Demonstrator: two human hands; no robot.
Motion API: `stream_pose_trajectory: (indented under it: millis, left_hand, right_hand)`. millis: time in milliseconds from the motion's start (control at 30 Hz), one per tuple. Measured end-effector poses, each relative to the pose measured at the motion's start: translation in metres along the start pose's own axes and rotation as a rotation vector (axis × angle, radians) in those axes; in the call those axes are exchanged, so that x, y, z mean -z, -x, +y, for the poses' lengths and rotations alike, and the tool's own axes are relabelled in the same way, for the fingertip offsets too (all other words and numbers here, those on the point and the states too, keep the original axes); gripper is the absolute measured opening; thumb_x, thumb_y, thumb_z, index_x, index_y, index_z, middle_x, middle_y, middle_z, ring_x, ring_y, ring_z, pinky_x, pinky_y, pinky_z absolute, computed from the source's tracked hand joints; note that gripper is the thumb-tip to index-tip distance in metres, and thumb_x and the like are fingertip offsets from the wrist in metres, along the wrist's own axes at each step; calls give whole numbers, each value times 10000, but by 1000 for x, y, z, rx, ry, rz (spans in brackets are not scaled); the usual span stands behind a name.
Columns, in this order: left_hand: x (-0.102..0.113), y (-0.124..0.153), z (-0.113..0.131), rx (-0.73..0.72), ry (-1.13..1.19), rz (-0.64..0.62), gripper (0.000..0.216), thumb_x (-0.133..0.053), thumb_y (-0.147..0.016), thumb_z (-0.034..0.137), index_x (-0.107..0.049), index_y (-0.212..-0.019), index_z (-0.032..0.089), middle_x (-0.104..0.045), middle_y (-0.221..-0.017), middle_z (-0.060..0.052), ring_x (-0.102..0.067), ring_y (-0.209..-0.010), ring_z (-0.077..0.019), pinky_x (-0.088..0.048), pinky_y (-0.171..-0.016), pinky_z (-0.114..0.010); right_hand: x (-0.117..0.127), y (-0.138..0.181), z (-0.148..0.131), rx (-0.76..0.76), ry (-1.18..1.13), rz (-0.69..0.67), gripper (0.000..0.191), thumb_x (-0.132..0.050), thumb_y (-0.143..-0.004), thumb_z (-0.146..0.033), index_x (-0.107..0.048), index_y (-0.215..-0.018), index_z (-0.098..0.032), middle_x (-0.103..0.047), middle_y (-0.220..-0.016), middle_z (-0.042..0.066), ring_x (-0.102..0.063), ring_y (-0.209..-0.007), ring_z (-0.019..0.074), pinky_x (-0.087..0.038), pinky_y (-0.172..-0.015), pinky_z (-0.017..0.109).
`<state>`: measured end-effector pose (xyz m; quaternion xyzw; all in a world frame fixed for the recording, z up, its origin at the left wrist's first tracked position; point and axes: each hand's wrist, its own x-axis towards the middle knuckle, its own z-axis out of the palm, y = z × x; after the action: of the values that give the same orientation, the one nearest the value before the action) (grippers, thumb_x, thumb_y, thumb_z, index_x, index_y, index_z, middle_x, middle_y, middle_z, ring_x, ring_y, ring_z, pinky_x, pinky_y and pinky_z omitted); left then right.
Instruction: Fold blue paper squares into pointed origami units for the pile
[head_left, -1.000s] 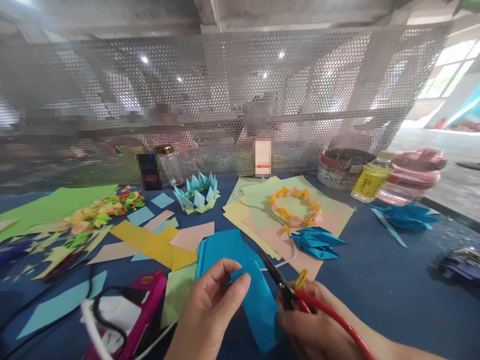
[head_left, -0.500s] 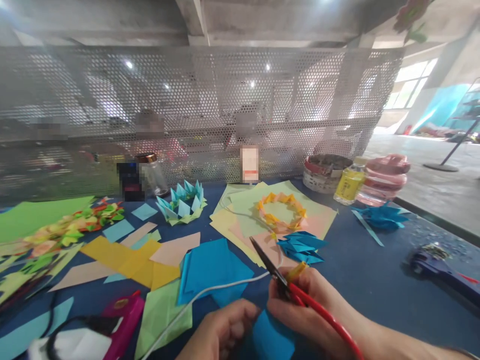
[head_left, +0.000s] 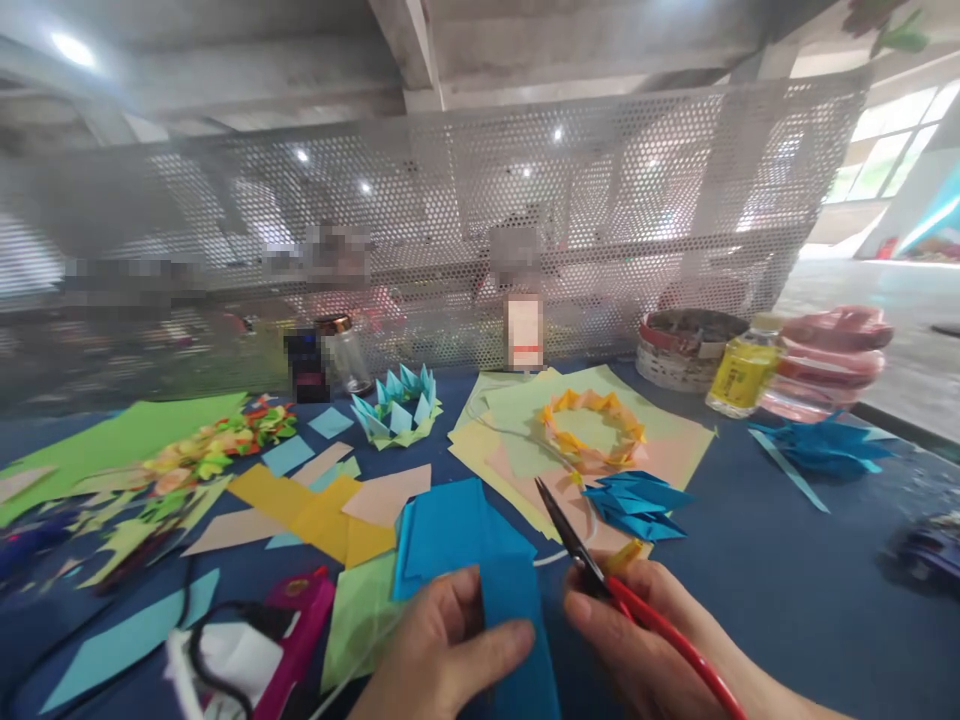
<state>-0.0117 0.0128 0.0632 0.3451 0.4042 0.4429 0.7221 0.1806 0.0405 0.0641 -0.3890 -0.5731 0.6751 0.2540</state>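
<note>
Between the thumb and fingers of my left hand (head_left: 450,645) is a folded strip of blue paper (head_left: 517,610), held upright at the front of the table. My right hand (head_left: 630,625) grips red-handled scissors (head_left: 581,550), their dark blades pointing up and to the left, just right of the strip. A small yellow piece (head_left: 628,552) shows by the right fingers; its kind is unclear. Behind the strip lies a stack of blue paper (head_left: 442,525). A folded blue paper piece (head_left: 637,505) rests beyond the right hand.
An orange paper ring (head_left: 592,425) lies on pale sheets; a light-blue paper crown (head_left: 397,410) stands to its left. A magenta tool (head_left: 300,630) and cords occupy the front left. A yellow-labelled bottle (head_left: 744,370) and a round container (head_left: 690,350) stand before the mesh screen (head_left: 450,180).
The blue paper has come up from low between both hands and now stands in my left hand. My right hand with the scissors is apart from it. The view has swung left.
</note>
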Motion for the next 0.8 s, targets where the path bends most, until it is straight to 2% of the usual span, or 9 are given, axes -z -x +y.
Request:
stream_pose_trajectory:
  millis: [100,167,267,400,467,633,733,800]
  left_hand:
    - [2,-4,-6,-20,-24,81,460,-882,-630,456,-739,-951,161,-718,-746,-13,-615,-566,-91,-469,-526,-180]
    - [2,-5,-10,-12,-44,97,488,-892,-596,492,-735,-911,153,-701,-721,1,-601,-539,-76,-433,-450,-150]
    - [-1,-5,-13,22,-37,109,529,-901,-569,504,-717,-917,152,-705,-753,-5,-619,-555,-76,-436,-442,-133]
    - [-4,-5,-14,57,-5,258,684,-931,-467,522,-641,-963,151,-698,-786,-17,-630,-561,-109,-484,-430,-173]
    - [-3,-6,-15,48,-7,319,775,-931,-423,559,-595,-1003,170,-670,-752,13,-628,-566,-119,-521,-448,-199]
    - [-2,-5,-14,-17,-74,352,745,-892,-403,636,-627,-901,150,-494,-563,102,-492,-456,-52,-529,-433,-185]
    - [-3,-3,-13,-36,-104,377,750,-880,-409,645,-630,-917,154,-490,-609,104,-505,-450,-46,-524,-416,-181]
    - [-4,-1,-13,-34,-117,396,723,-892,-434,611,-626,-939,168,-488,-640,106,-514,-434,-43,-525,-416,-186]
  right_hand:
    - [-3,-2,-1,102,9,15,493,-681,-783,-648,-510,-734,-187,-407,-616,-60,-423,-582,89,-372,-518,181]
    - [-5,-1,0,116,17,17,473,-715,-754,-620,-525,-731,-188,-416,-647,-49,-444,-642,109,-407,-576,190]
    - [-7,1,4,45,16,28,405,-716,-772,-555,-526,-762,-198,-397,-650,-54,-434,-645,109,-416,-589,185]
    - [-6,0,14,47,37,103,369,-689,-785,-513,-496,-748,-201,-399,-687,-47,-420,-656,110,-427,-615,189]
    - [-4,-2,17,79,72,116,341,-683,-780,-479,-489,-729,-203,-404,-687,-47,-411,-649,111,-418,-606,192]
    - [0,-7,12,108,215,-36,246,-623,-792,-363,-460,-697,-205,-374,-651,-60,-355,-602,103,-347,-539,199]
    - [3,-8,10,97,330,-135,182,-589,-792,-297,-448,-717,-209,-357,-634,-72,-316,-572,96,-298,-502,208]
    - [3,-8,9,82,371,-124,177,-574,-787,-271,-428,-706,-212,-361,-630,-73,-318,-569,93,-285,-498,210]
